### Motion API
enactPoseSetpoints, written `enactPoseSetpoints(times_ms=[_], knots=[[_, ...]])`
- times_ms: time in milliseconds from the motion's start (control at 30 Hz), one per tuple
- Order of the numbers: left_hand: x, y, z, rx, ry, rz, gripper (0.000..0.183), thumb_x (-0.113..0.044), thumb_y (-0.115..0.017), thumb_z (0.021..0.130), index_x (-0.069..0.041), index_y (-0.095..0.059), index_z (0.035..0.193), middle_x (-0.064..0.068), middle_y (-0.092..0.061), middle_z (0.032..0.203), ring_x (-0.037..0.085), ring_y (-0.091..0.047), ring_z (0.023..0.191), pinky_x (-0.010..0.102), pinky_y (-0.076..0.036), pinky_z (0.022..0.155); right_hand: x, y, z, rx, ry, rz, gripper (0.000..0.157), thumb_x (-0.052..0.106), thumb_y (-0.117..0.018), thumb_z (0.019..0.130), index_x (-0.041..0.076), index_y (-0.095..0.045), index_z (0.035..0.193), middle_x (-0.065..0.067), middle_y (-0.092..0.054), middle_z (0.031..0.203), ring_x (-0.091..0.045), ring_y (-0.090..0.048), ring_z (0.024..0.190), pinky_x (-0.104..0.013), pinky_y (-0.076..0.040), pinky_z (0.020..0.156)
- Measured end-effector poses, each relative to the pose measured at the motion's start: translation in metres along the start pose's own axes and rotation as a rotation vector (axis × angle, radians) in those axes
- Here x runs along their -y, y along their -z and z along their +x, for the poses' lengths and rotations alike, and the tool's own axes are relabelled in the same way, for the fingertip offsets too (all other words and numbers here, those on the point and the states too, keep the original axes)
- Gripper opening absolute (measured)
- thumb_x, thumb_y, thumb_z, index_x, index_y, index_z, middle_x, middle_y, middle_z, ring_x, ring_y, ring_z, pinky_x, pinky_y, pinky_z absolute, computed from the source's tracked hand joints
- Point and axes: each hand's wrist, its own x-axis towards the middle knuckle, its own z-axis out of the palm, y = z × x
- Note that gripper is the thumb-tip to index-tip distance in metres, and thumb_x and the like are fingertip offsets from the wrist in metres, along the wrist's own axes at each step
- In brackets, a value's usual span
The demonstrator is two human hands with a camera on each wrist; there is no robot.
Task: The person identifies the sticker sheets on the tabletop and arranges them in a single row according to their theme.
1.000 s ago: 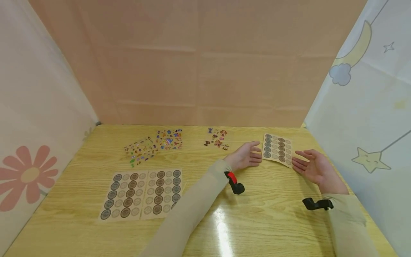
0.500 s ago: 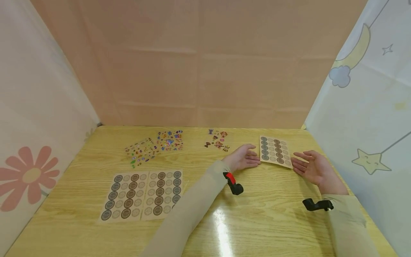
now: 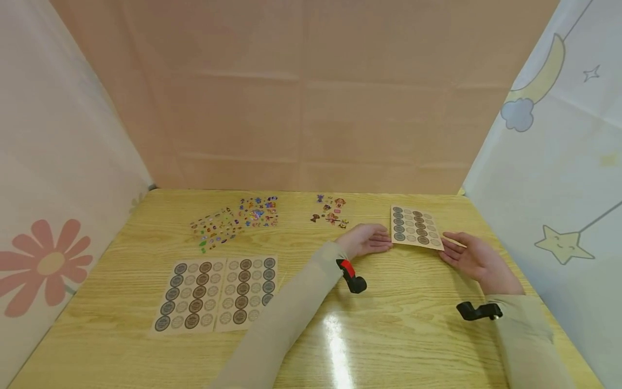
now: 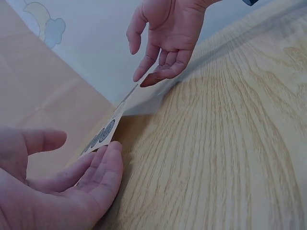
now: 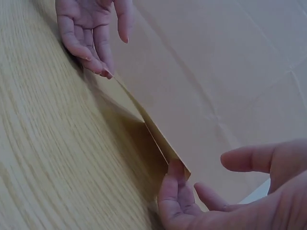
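Observation:
A tan sheet of round printed stickers point(image 3: 414, 227) lies between my two hands at the back right, its near edge raised off the table. At its left near corner, the fingertips of my left hand point(image 3: 364, 240) touch the edge, fingers nearly straight and thumb apart. My right hand point(image 3: 468, 256) has its fingertips under the right near corner, palm turned inward and thumb held away from the paper. In the right wrist view, the sheet point(image 5: 153, 127) is seen edge-on, resting over the right fingers point(image 5: 176, 191). The left wrist view shows the left fingers point(image 4: 108, 167) at the other corner.
Two similar round-sticker sheets point(image 3: 221, 292) lie side by side at the front left of the wooden table point(image 3: 389, 335). Behind them are a small-picture sticker sheet point(image 3: 214, 229), a colourful one point(image 3: 257, 212) and a character sticker sheet point(image 3: 330, 210). Printed cloths stand around the table.
The sheet has shifted slightly left, and its bent right near corner looks flatter. The left hand has moved slightly down and left; the right hand has barely moved.

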Motion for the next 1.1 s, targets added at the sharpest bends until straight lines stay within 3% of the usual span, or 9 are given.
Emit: enactPoseSetpoints(times_ms=[100,267,433,633,867,1000,1100], knots=[[0.0,0.001,-0.001,0.0,-0.002,0.017,0.028,-0.005,-0.054,0.096,0.013,-0.058,0.117,0.024,-0.063,0.108,0.037,-0.058,0.11,0.04,-0.048,0.096,-0.004,-0.003,0.006,-0.025,-0.001,-0.04,0.019,0.009,-0.043,0.102,0.012,-0.05,0.119,-0.004,-0.054,0.104,-0.015,-0.058,0.095,-0.031,-0.049,0.09],[0.001,0.0,-0.002,0.002,0.0,0.037,0.022,-0.004,-0.055,0.096,0.01,-0.063,0.11,0.025,-0.064,0.109,0.035,-0.062,0.106,0.039,-0.05,0.093,-0.009,-0.002,0.014,-0.012,0.036,-0.108,0.043,0.001,-0.049,0.098,0.012,-0.032,0.135,-0.001,-0.057,0.101,-0.013,-0.061,0.09,-0.028,-0.051,0.083],[0.002,-0.001,-0.002,0.019,0.007,0.006,0.021,-0.002,-0.054,0.096,0.01,-0.063,0.11,0.027,-0.063,0.112,0.035,-0.063,0.104,0.039,-0.051,0.092,-0.012,0.007,0.016,0.107,0.087,-0.137,0.043,0.0,-0.055,0.095,0.011,-0.038,0.133,-0.002,-0.055,0.105,-0.012,-0.059,0.089,-0.027,-0.051,0.078],[0.002,0.001,-0.003,-0.024,-0.02,-0.033,0.019,0.003,-0.056,0.093,0.009,-0.064,0.11,0.021,-0.066,0.099,0.034,-0.064,0.099,0.039,-0.054,0.087,-0.015,-0.016,0.004,0.089,0.097,-0.207,0.029,-0.002,-0.047,0.098,0.012,-0.042,0.123,-0.002,-0.055,0.102,-0.011,-0.058,0.08,-0.026,-0.051,0.073],[0.001,0.006,-0.01,-0.045,-0.043,0.048,0.028,0.006,-0.054,0.094,0.009,-0.058,0.121,0.021,-0.066,0.102,0.033,-0.062,0.106,0.039,-0.052,0.089,-0.024,-0.037,-0.008,0.04,0.07,-0.283,0.047,0.0,-0.045,0.099,0.006,-0.024,0.141,-0.004,-0.051,0.104,-0.012,-0.056,0.079,-0.027,-0.051,0.075],[-0.001,0.011,-0.017,-0.047,-0.038,0.084,0.034,0.005,-0.055,0.094,0.006,-0.055,0.127,0.018,-0.067,0.101,0.03,-0.064,0.102,0.037,-0.053,0.089,-0.031,-0.044,-0.013,0.065,0.062,-0.289,0.059,0.001,-0.046,0.099,0.003,-0.011,0.148,-0.002,-0.057,0.106,-0.012,-0.059,0.084,-0.029,-0.052,0.077],[-0.002,0.016,-0.025,-0.037,-0.041,0.107,0.037,0.004,-0.055,0.094,0.005,-0.052,0.13,0.016,-0.067,0.101,0.027,-0.065,0.099,0.035,-0.054,0.086,-0.035,-0.05,-0.015,0.094,0.056,-0.277,0.058,0.001,-0.045,0.1,0.003,-0.012,0.147,-0.002,-0.059,0.106,-0.013,-0.061,0.088,-0.031,-0.053,0.079]])
